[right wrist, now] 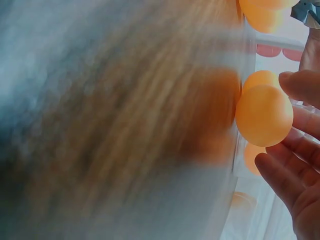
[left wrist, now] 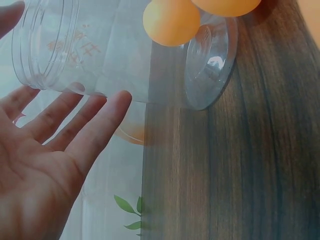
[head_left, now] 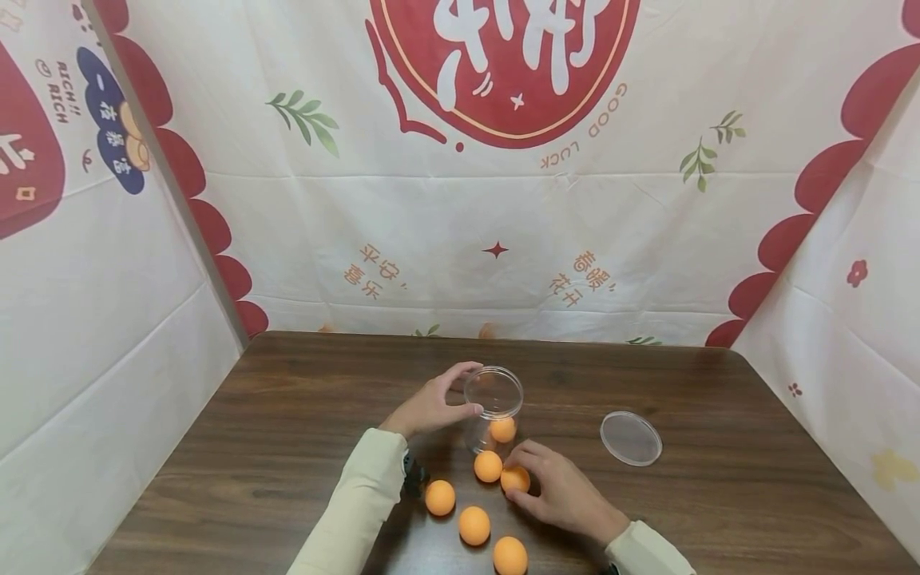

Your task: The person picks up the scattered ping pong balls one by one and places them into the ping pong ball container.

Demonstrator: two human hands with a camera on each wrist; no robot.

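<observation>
A clear plastic jar (head_left: 494, 399) stands upright and uncapped on the table, with an orange ping-pong ball (head_left: 502, 429) seen through its wall. My left hand (head_left: 434, 403) holds the jar near the rim, thumb at the front and fingers round the far side; the left wrist view shows the fingers (left wrist: 117, 107) along its wall. My right hand (head_left: 564, 491) has its thumb and fingers about another orange ping-pong ball (right wrist: 264, 116), low in front of the jar. Beside that ball, one more orange ball (head_left: 488, 466) lies near the jar's base.
Several loose orange balls, among them a left one (head_left: 440, 497), a middle one (head_left: 474, 526) and a near one (head_left: 510, 555), lie on the dark wooden table (head_left: 287, 447). A clear round lid (head_left: 631, 438) lies flat to the right. Printed cloth (head_left: 446, 216) hangs behind the table.
</observation>
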